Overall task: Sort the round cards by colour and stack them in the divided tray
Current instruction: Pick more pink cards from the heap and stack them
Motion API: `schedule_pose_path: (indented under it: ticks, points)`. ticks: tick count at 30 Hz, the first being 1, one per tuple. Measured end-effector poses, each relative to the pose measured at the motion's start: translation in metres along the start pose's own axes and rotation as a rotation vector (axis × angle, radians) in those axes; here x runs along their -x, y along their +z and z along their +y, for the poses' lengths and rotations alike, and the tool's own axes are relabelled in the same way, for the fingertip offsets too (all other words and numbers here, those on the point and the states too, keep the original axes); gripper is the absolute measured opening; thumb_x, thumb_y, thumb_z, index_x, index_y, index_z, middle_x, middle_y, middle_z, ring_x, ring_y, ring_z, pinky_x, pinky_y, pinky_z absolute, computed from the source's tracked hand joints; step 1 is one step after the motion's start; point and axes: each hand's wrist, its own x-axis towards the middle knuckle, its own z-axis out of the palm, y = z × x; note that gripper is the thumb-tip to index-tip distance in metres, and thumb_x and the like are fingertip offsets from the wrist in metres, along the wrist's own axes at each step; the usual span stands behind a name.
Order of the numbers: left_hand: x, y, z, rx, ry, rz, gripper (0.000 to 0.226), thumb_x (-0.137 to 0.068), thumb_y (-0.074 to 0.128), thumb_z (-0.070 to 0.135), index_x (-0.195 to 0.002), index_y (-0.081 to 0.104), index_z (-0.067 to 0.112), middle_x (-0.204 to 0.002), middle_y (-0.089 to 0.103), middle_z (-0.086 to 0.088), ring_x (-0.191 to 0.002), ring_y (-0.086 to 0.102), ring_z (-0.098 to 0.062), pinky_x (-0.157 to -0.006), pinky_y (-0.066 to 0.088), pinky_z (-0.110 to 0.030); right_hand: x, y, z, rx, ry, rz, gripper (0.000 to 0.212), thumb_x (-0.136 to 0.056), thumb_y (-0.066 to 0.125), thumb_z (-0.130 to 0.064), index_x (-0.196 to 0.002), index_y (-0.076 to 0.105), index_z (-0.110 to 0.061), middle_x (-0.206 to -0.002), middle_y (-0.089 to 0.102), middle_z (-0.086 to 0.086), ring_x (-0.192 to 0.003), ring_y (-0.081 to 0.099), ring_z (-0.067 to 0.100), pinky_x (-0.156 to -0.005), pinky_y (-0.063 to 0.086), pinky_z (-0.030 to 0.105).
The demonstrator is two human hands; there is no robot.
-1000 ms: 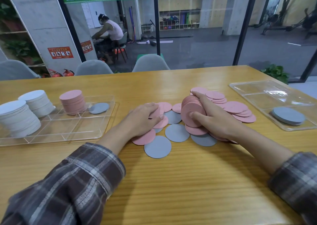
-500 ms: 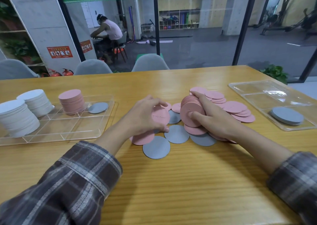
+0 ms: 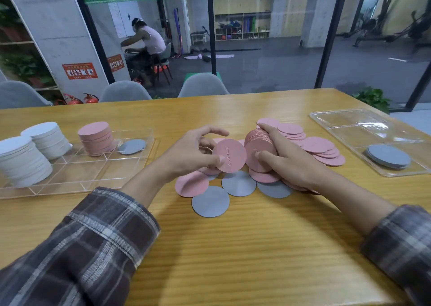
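Left hand (image 3: 193, 151): thumb and fingers pinched a single pink card (image 3: 229, 155) by its left edge, the card lifted off the table (image 3: 233, 247) with its face toward the camera. The index finger was held loose above it.

Right hand (image 3: 286, 163): fingers curled round a bundle of pink cards (image 3: 258, 142) standing on edge, thumb on the near face. The lifted card was just left of this bundle; I could not tell whether they touched.

Loose pink cards (image 3: 319, 145) lay overlapped on the table right of and beyond the right hand. Grey cards (image 3: 210, 201) lay flat near the hands, with one more pink card (image 3: 191, 184) at their left.

Left divided tray (image 3: 77, 177), clear plastic: a pink stack (image 3: 96, 137) in a far compartment and a single grey card (image 3: 132, 146) to its right. Two leaning white stacks (image 3: 23, 161) stood at the tray's left end.

Right tray (image 3: 349, 128), clear: a low grey stack (image 3: 388, 155) in its near part.
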Motion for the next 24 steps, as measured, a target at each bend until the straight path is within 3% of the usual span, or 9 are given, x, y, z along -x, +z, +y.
schedule_pose_path:
  ticks: [5, 6, 8, 10, 15, 20, 22, 24]
  points:
    - [-0.001, 0.020, -0.002, 0.079, -0.018, 0.100, 0.016, -0.088, 0.075, -0.002, -0.097, 0.069, 0.011, -0.084, 0.075, -0.016, -0.062, 0.064, -0.020, -0.059, 0.057, -0.036, 0.001, -0.001, -0.001, -0.032, 0.014, -0.007, 0.064, -0.102, 0.045, -0.026, -0.160, 0.019, -0.034, -0.159, 0.037, -0.008, -0.140, 0.036, 0.007, -0.108, 0.029, 0.027]
    - [-0.003, 0.027, -0.004, 0.066, -0.004, 0.143, 0.014, -0.087, 0.078, 0.002, -0.092, 0.070, 0.012, -0.083, 0.076, -0.013, -0.062, 0.065, -0.022, -0.061, 0.058, -0.040, 0.001, -0.001, -0.001, -0.042, 0.014, -0.003, 0.063, -0.103, 0.043, -0.026, -0.160, 0.019, -0.035, -0.159, 0.036, -0.010, -0.141, 0.035, 0.006, -0.109, 0.029, 0.027]
    - [-0.007, 0.039, -0.008, 0.052, 0.007, 0.216, 0.013, -0.084, 0.084, 0.013, -0.087, 0.072, 0.017, -0.086, 0.078, -0.007, -0.073, 0.074, -0.026, -0.078, 0.064, -0.051, 0.002, -0.002, -0.003, -0.062, 0.012, 0.002, 0.060, -0.104, 0.040, -0.027, -0.160, 0.019, -0.035, -0.161, 0.033, -0.013, -0.144, 0.031, 0.004, -0.111, 0.026, 0.025]
    - [-0.011, 0.047, -0.010, 0.052, 0.015, 0.260, 0.016, -0.079, 0.088, 0.021, -0.085, 0.074, 0.020, -0.087, 0.078, -0.002, -0.080, 0.077, -0.030, -0.084, 0.063, -0.053, 0.002, -0.002, -0.003, -0.079, 0.006, 0.003, 0.058, -0.106, 0.039, -0.030, -0.161, 0.020, -0.036, -0.163, 0.030, -0.015, -0.146, 0.027, 0.002, -0.110, 0.024, 0.024]
    - [-0.013, 0.057, -0.004, 0.052, 0.034, 0.331, 0.023, -0.075, 0.093, 0.014, -0.087, 0.074, 0.012, -0.080, 0.078, -0.003, -0.073, 0.077, -0.023, -0.074, 0.064, -0.035, 0.002, 0.000, -0.003, -0.026, -0.006, 0.000, 0.068, -0.102, 0.052, -0.032, -0.161, 0.017, -0.034, -0.160, 0.035, -0.010, -0.144, 0.033, 0.007, -0.108, 0.029, 0.026]
    - [-0.012, 0.052, 0.000, 0.010, 0.040, 0.286, 0.011, -0.082, 0.086, 0.010, -0.084, 0.076, 0.013, -0.076, 0.077, 0.000, -0.069, 0.076, -0.015, -0.064, 0.056, -0.023, 0.001, 0.000, -0.002, -0.002, -0.007, -0.002, 0.070, -0.101, 0.053, -0.029, -0.161, 0.017, -0.033, -0.158, 0.040, -0.006, -0.140, 0.040, 0.011, -0.114, 0.032, 0.031]
    - [-0.012, 0.040, -0.002, -0.141, 0.079, 0.339, 0.008, -0.085, 0.081, 0.013, -0.083, 0.074, 0.017, -0.072, 0.075, 0.005, -0.064, 0.070, -0.010, -0.059, 0.050, -0.021, 0.001, 0.000, -0.002, -0.010, -0.002, -0.007, 0.070, -0.101, 0.053, -0.030, -0.161, 0.017, -0.034, -0.156, 0.043, -0.005, -0.139, 0.042, 0.012, -0.114, 0.034, 0.033]
    - [-0.012, 0.021, -0.011, -0.412, 0.090, 0.387, 0.008, -0.085, 0.078, 0.021, -0.091, 0.074, 0.022, -0.086, 0.073, 0.010, -0.078, 0.067, -0.010, -0.072, 0.053, -0.026, 0.001, 0.000, -0.002, -0.013, 0.002, -0.011, 0.069, -0.102, 0.052, -0.030, -0.161, 0.017, -0.035, -0.154, 0.044, -0.006, -0.137, 0.043, 0.013, -0.112, 0.035, 0.033]
